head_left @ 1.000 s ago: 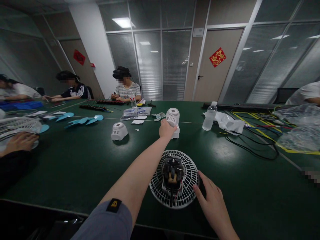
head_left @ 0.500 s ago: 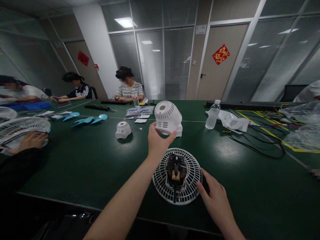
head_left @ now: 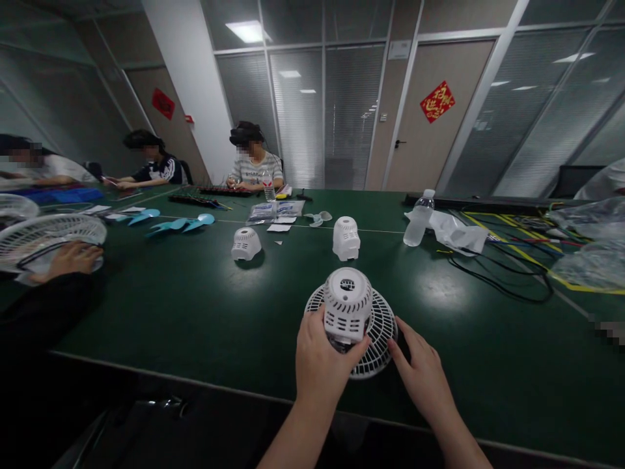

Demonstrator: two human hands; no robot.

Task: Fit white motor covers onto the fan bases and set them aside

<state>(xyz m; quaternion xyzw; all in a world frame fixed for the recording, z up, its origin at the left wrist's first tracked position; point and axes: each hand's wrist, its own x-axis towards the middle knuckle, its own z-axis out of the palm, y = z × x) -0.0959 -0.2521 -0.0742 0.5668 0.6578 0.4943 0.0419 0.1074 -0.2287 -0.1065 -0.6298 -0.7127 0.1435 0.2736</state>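
Note:
My left hand point(head_left: 325, 358) grips a white vented motor cover point(head_left: 347, 299) by its near side, thumb at the right and fingers at the left. The cover sits over the middle of a round white fan grille point(head_left: 383, 332) lying flat on the table. It hides nearly all of the dark motor; whether it is fully seated I cannot tell. At the grille's right rim, my right hand point(head_left: 422, 365) pinches the edge between thumb and fingers. Beyond the grille stands a second white motor cover point(head_left: 346, 240), and a third white cover point(head_left: 245, 245) stands farther left.
Blue fan blades point(head_left: 183, 224) and a pale fan blade point(head_left: 318, 218) lie farther back. A water bottle point(head_left: 418, 220), a white plastic bag point(head_left: 456, 233) and black cables point(head_left: 502, 286) are to the right. A co-worker's hand point(head_left: 73, 257) rests on another grille point(head_left: 53, 234) at left.
My left hand has brought the motor cover down and toward me, onto the motor. The cover and pale blade behind it now show. My right hand stays at the grille's rim.

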